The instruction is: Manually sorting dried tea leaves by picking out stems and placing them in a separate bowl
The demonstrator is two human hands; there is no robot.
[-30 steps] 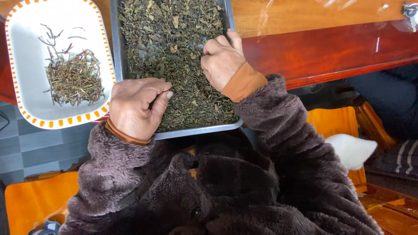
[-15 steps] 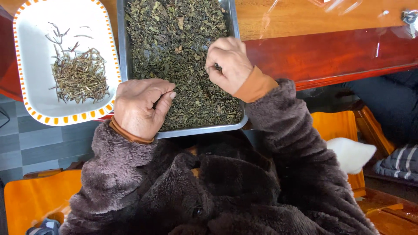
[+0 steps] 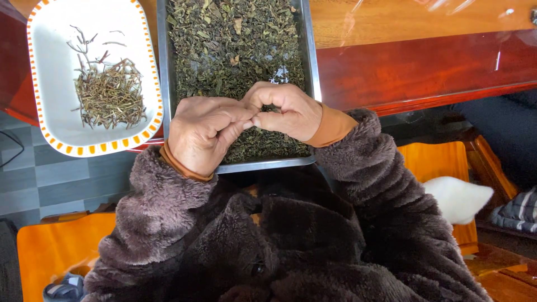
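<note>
A metal tray full of dried green tea leaves lies on the table in front of me. Both hands meet over its near end. My left hand is curled shut, its fingertips touching those of my right hand. My right hand is pinched shut, apparently on a small dark bit of leaf picked from the tray; the bit itself is hidden between the fingers. What my left hand holds, if anything, is hidden. Brown fleece sleeves with orange cuffs cover both wrists.
A white oblong dish with an orange-dashed rim holds a small heap of thin stems, left of the tray. The red-brown wooden table runs to the right. Orange seats and a white furry thing lie below.
My right hand pinched something from the leaves, then drew back and left to meet my left hand. My left hand shifted right over the tray's near end.
</note>
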